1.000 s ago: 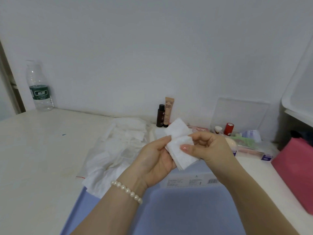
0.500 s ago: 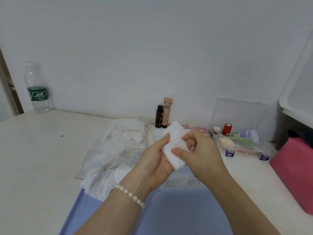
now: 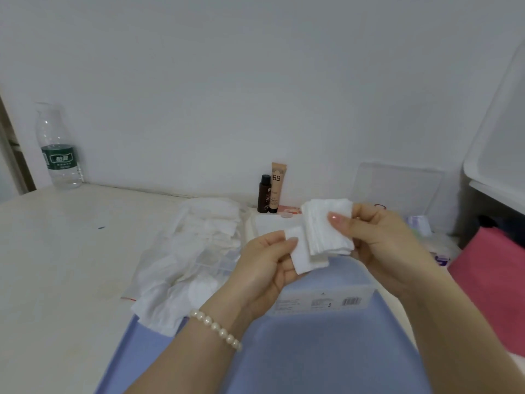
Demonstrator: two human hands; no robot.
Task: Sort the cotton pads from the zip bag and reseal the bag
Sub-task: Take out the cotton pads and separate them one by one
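Observation:
My right hand (image 3: 380,245) pinches a thick stack of square white cotton pads (image 3: 326,226) above the table's middle. My left hand (image 3: 264,268), with a pearl bracelet at the wrist, grips one or two pads (image 3: 302,258) drawn partly down and left from that stack. To the left, a clear zip bag (image 3: 193,251) lies flat on the table. It holds more white pads, square and round, and its near end shows a red strip.
A blue tray or lid (image 3: 312,351) with a barcode label lies under my hands. A water bottle (image 3: 58,149) stands far left. At the wall are a dark bottle (image 3: 264,194) and BB cream tube (image 3: 277,186). A clear organiser (image 3: 397,189) and pink box (image 3: 494,288) are right.
The hands were close together on one bundle of pads. Now the right hand has lifted the stack up and right, and the left hand has slid a pad off below it.

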